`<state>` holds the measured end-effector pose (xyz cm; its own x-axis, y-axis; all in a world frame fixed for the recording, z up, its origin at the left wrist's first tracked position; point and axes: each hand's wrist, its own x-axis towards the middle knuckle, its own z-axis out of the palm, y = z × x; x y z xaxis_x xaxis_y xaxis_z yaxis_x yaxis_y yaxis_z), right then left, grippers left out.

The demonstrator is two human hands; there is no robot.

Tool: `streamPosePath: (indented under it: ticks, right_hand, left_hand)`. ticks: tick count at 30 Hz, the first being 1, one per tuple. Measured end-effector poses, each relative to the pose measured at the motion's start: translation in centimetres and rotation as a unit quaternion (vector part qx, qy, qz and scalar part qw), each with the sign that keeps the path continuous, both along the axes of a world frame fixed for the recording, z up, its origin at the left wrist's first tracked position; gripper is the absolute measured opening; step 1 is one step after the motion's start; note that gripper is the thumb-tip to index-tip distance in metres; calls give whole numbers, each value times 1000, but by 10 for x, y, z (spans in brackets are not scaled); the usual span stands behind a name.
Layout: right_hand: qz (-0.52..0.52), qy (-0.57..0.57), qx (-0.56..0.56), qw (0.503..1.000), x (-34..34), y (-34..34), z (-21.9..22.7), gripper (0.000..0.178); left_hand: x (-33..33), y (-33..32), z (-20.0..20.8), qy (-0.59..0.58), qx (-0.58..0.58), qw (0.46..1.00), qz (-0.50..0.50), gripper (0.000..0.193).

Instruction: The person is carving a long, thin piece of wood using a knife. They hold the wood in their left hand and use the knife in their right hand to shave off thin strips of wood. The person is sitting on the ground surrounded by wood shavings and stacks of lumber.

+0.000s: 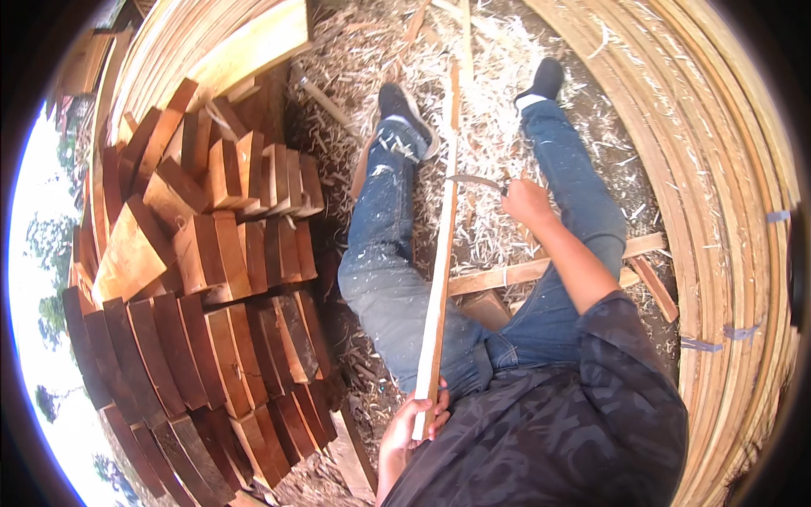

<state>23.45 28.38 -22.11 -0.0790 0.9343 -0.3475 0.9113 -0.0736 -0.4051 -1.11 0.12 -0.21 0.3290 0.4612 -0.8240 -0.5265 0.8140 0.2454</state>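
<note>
Long boards [710,228] line the right side of the frame; a pile of wooden blocks [203,329] fills the left. A wooden strip [438,296] runs from upper centre to lower centre, its near end gripped by the left hand [404,431]. Right of centre, the right hand [526,203] is closed around a curved knife [475,179], blade at the strip.

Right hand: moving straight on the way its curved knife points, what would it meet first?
Probably the long wooden strip. The curved knife in the right hand points left at it, tip overlapping the strip's edge in view; contact is unclear.
</note>
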Motion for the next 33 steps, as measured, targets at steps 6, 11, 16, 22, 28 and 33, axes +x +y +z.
streamPosePath:
  ticks: [6, 11, 16, 22, 28, 33]
  right_hand:
    - [127, 74, -45, 988, -34, -40, 34, 26]
    - [54, 9, 26, 998, -28, -3, 9, 25]
    - [195, 113, -9, 974, -46, -31, 30, 21]
    - [128, 18, 51, 990, -32, 20, -2, 19]
    - [267, 47, 2, 963, -55, -13, 40, 17]
    - [13, -48, -47, 998, -7, 56, -10, 21]
  left_hand:
    - [0, 5, 2, 47, -4, 998, -32, 48]
    - [-2, 17, 0, 107, 23, 992, -70, 43]
    - [-11, 15, -6, 84, 22, 990, -111, 42]
    - [-8, 29, -5, 127, 37, 980, -150, 40]
    - [-20, 23, -4, 84, -6, 989, -122, 41]
    - [-17, 19, -6, 107, 29, 984, -141, 40]
